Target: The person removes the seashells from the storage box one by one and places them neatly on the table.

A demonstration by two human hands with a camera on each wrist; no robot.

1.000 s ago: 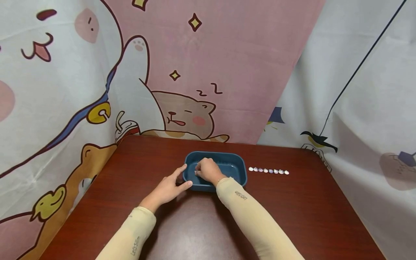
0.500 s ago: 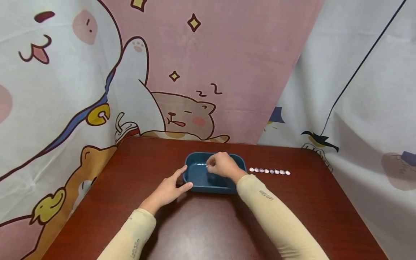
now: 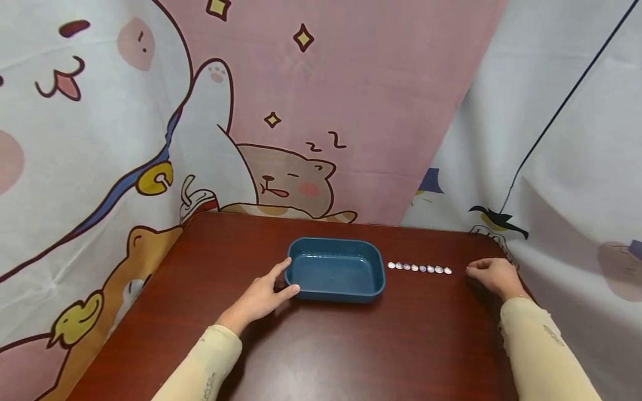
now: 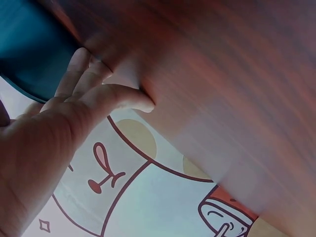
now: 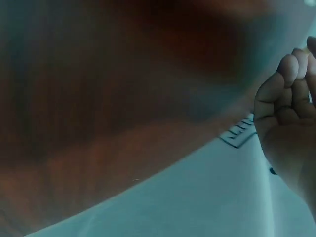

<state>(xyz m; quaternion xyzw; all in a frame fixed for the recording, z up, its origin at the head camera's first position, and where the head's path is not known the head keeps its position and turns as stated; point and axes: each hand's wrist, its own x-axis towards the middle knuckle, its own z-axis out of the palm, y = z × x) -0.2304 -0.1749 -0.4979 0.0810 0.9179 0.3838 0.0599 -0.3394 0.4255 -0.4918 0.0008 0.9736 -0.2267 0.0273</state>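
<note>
A dark blue rectangular plastic basin (image 3: 333, 298) stands on the brown table. My left hand (image 3: 258, 298) touches its left end, with straight, spread fingers; the left wrist view shows that hand (image 4: 64, 113) against the basin's wall (image 4: 39, 54). To the right of the basin, a straight row of small white and purplish shells (image 3: 423, 268) lies on the table. Beyond the row's right end, my right hand (image 3: 496, 277) pinches a small pale shell, mostly covered by the fingertips. In the right wrist view the fingers of my right hand (image 5: 291, 108) are curled.
The reddish-brown table (image 3: 321, 356) extends around the basin. Its back edge meets a cartoon-printed cloth (image 3: 371, 111), and another stretch of white cloth (image 3: 577, 195) hangs along the right side.
My right hand has lifted out of the basin and travelled right, past the shell row, still pinching. The basin's inside now shows fully. My left hand has stayed at the basin's end.
</note>
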